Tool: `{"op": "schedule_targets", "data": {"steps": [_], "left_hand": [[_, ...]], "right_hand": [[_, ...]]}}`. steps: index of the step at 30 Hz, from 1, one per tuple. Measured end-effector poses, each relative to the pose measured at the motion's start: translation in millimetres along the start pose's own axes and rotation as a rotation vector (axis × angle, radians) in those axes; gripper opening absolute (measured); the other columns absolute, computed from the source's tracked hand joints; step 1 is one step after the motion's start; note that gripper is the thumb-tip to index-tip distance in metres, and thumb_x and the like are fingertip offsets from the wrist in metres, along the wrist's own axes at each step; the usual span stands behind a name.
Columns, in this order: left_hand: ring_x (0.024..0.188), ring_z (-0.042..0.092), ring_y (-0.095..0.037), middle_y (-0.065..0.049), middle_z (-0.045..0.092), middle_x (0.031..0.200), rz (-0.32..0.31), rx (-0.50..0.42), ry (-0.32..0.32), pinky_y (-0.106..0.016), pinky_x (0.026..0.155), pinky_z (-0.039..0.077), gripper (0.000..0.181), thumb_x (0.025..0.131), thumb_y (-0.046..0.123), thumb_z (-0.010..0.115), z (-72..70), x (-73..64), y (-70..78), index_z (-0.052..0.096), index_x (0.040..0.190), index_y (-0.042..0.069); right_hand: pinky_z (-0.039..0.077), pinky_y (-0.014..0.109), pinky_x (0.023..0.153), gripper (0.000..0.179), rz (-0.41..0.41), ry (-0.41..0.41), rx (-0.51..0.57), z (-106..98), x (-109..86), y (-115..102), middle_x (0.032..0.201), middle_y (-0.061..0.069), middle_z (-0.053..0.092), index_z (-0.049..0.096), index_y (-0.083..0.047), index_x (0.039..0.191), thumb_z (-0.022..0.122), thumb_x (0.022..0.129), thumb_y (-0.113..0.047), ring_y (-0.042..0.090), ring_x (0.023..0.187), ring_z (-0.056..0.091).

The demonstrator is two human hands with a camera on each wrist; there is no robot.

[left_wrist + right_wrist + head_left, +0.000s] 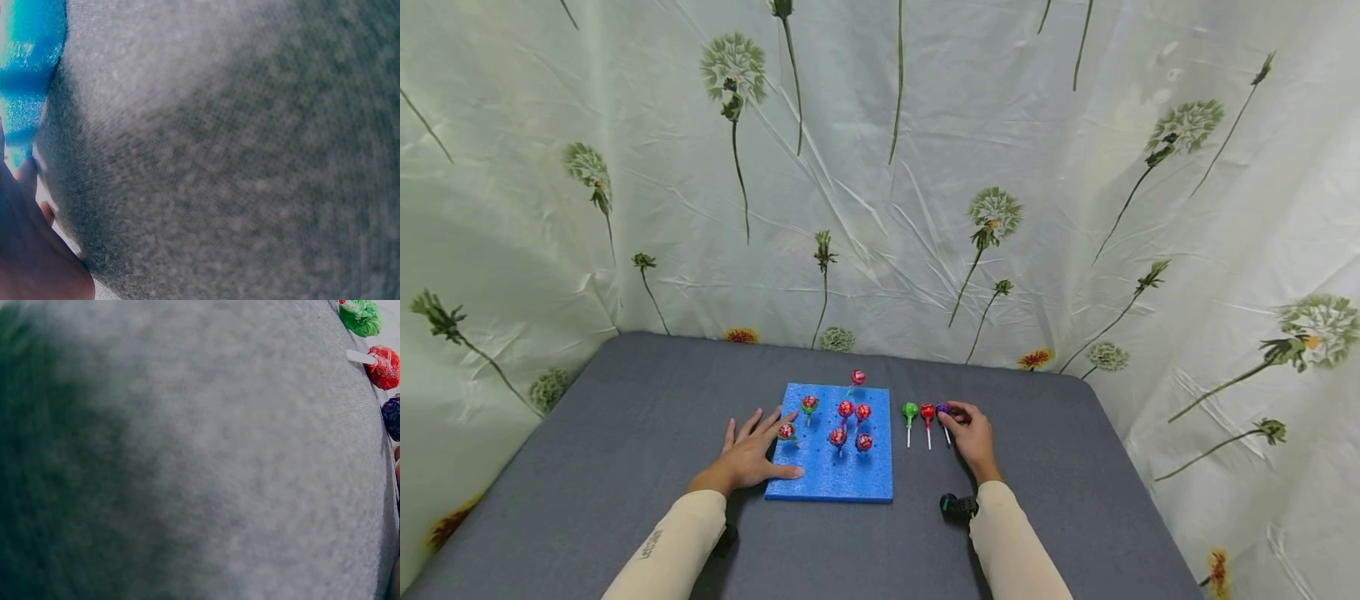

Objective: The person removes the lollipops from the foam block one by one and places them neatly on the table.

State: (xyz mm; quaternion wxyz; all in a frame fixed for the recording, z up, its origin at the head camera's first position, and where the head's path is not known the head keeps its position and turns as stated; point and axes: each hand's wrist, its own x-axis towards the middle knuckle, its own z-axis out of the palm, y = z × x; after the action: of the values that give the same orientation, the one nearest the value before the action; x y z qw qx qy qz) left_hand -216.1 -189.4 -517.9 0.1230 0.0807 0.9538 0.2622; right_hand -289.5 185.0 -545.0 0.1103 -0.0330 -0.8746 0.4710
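A blue foam board (827,479) lies on the table with several wrapped lollipops standing in it, among them a red one (837,437) near the middle. My left hand (748,457) rests at the board's left side, fingers spread, with thumb and fingertips on its surface. The left wrist view catches only part of that hand (37,250) beside the board (28,56). To the board's right, a green lollipop (910,411) and a red lollipop (928,412) lie side by side. Beside them, my right hand (973,437) pinches a purple lollipop (943,409) by its head.
The grey cloth-covered table (625,467) reaches back to a pale curtain (865,183) printed with dandelions, which also hangs along both sides. A black strap device (958,506) sits at the right wrist.
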Motion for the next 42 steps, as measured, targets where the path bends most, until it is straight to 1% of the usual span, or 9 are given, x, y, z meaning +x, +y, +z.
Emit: {"op": "schedule_targets", "data": {"steps": [8,15,18,21,24,27,32,36,42], "left_hand": [[0.143,0.004,-0.047,-0.018,0.019,0.158,-0.005,-0.010,-0.008,-0.066,0.108,-0.013,0.105,0.070,0.069,0.070,-1.1,-0.1,1.3,0.028,0.153,0.018],[0.144,0.002,-0.046,-0.018,0.017,0.159,0.002,-0.021,-0.011,-0.064,0.107,-0.016,0.108,0.069,0.074,0.067,1.2,1.9,-2.6,0.027,0.153,0.020],[0.144,0.003,-0.046,-0.018,0.018,0.159,-0.008,-0.017,-0.006,-0.065,0.108,-0.015,0.107,0.069,0.071,0.069,-0.4,1.4,-0.7,0.028,0.153,0.019],[0.144,0.003,-0.047,-0.017,0.018,0.159,-0.013,-0.012,-0.009,-0.065,0.107,-0.014,0.106,0.070,0.069,0.070,-0.3,1.5,-0.1,0.027,0.153,0.020],[0.144,0.003,-0.047,-0.017,0.018,0.159,-0.016,-0.013,-0.014,-0.066,0.107,-0.014,0.105,0.070,0.069,0.070,0.8,2.2,-0.2,0.027,0.153,0.020],[0.144,0.003,-0.046,-0.016,0.017,0.159,-0.022,-0.012,-0.015,-0.065,0.108,-0.015,0.106,0.070,0.070,0.069,1.6,2.7,-0.6,0.027,0.153,0.021],[0.144,0.002,-0.046,-0.016,0.017,0.159,-0.030,-0.010,-0.015,-0.065,0.108,-0.015,0.107,0.069,0.072,0.069,2.9,4.0,-0.9,0.027,0.153,0.020],[0.144,0.001,-0.045,-0.016,0.017,0.159,-0.030,-0.012,-0.016,-0.064,0.108,-0.016,0.107,0.069,0.072,0.068,2.6,4.8,-1.4,0.027,0.153,0.021],[0.144,0.001,-0.045,-0.016,0.016,0.159,-0.012,-0.012,-0.016,-0.064,0.107,-0.017,0.110,0.067,0.076,0.066,4.4,5.8,-6.3,0.025,0.154,0.021]], "right_hand": [[0.045,0.031,0.074,0.030,0.033,-0.004,0.030,0,-0.3,-1,0.104,0.015,0.066,0.067,0.000,0.114,0.070,0.090,-0.017,0.022,0.087,0.058],[0.041,0.023,0.070,0.032,0.086,-0.024,0.190,-8,-3.9,-5,0.112,0.020,0.065,0.064,0.003,0.116,0.069,0.090,-0.014,0.015,0.085,0.053],[0.041,0.021,0.068,0.031,0.072,-0.017,0.195,-9,-8.3,-8,0.110,0.020,0.065,0.065,0.004,0.115,0.070,0.089,-0.012,0.012,0.082,0.053],[0.042,0.020,0.068,0.030,0.059,0.000,0.205,-7,-14.0,-11,0.109,0.022,0.065,0.064,0.004,0.114,0.071,0.088,-0.010,0.014,0.082,0.054],[0.045,0.023,0.071,0.028,0.060,0.035,0.218,-6,-20.2,-15,0.110,0.022,0.064,0.065,0.004,0.113,0.071,0.086,-0.005,0.022,0.089,0.057],[0.045,0.030,0.079,0.026,0.050,0.098,0.196,-4,-26.6,-21,0.110,0.021,0.063,0.066,0.004,0.108,0.073,0.084,-0.002,0.030,0.098,0.056],[0.041,0.040,0.084,0.024,0.025,0.170,0.209,-3,-35.5,-34,0.110,0.019,0.060,0.068,0.003,0.104,0.074,0.081,0.000,0.034,0.104,0.051],[0.041,0.041,0.084,0.025,-0.005,0.141,0.259,-2,-41.4,-44,0.111,0.019,0.061,0.068,0.002,0.105,0.076,0.081,-0.002,0.036,0.105,0.051],[0.043,0.032,0.077,0.025,-0.059,0.033,0.330,-7,-55.0,-75,0.105,0.028,0.061,0.065,0.009,0.104,0.073,0.082,0.002,0.039,0.096,0.054]]}}
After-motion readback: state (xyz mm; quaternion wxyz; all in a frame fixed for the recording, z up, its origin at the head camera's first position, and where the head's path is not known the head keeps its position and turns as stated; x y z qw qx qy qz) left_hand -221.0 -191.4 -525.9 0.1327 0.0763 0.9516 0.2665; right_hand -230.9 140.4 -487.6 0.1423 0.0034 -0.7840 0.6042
